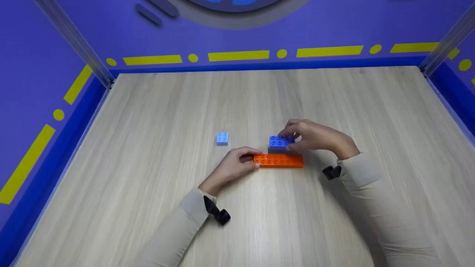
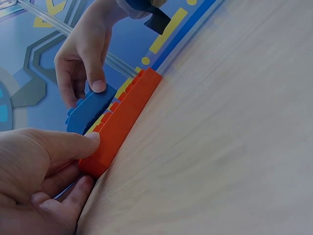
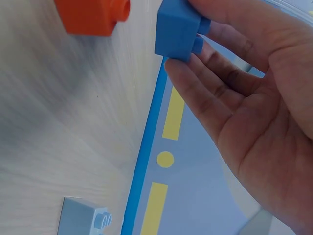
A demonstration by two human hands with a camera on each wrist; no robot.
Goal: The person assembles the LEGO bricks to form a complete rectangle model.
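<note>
A long orange brick lies studs up on the table, and my left hand pinches its left end between thumb and fingers. In the left wrist view the thumb of my left hand presses on the near side of the orange brick. Just behind it, my right hand holds a blue brick by its right end, studs up. The right wrist view shows the blue brick raised off the table, apart from the orange brick.
A small light blue brick stands on the wood-grain table, left of the blue one. Purple-blue panels with yellow marks wall the table at the back and sides.
</note>
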